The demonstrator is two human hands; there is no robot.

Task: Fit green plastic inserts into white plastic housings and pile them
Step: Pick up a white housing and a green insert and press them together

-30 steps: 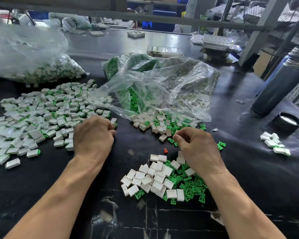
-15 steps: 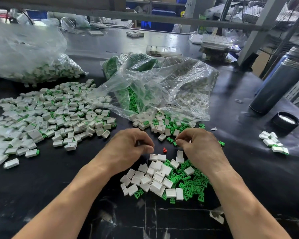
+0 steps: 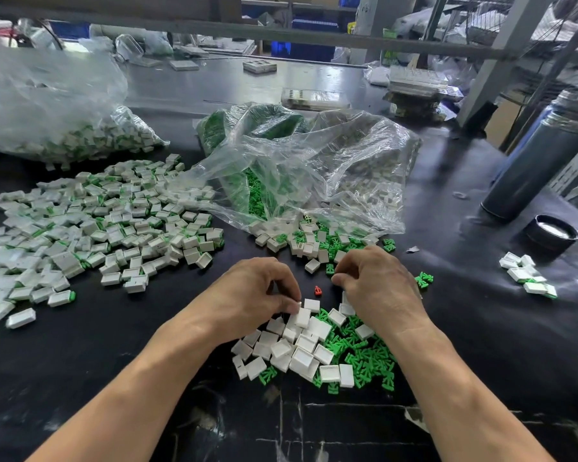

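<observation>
A small heap of white housings (image 3: 301,355) and loose green inserts (image 3: 371,358) lies on the black table in front of me. My left hand (image 3: 257,291) reaches to the heap's far edge, where its thumb and fingertips pinch a white housing (image 3: 302,316). My right hand (image 3: 377,288) hovers over the heap's right side with its fingers curled. Its thumb and forefinger pinch a small part, seemingly a green insert, mostly hidden by the fingers. A wide pile of assembled pieces (image 3: 90,235) spreads out to the left.
A clear bag (image 3: 314,171) spilling housings and inserts lies just beyond my hands. Another filled bag (image 3: 57,121) sits far left. A tiny red part (image 3: 317,290) lies between my hands. At right are a metal flask (image 3: 541,161), its cap (image 3: 552,232) and a few assembled pieces (image 3: 528,275).
My left hand has come away from the assembled pile on the left and moved right to the near heap, where it now pinches a housing. My right hand has barely shifted.
</observation>
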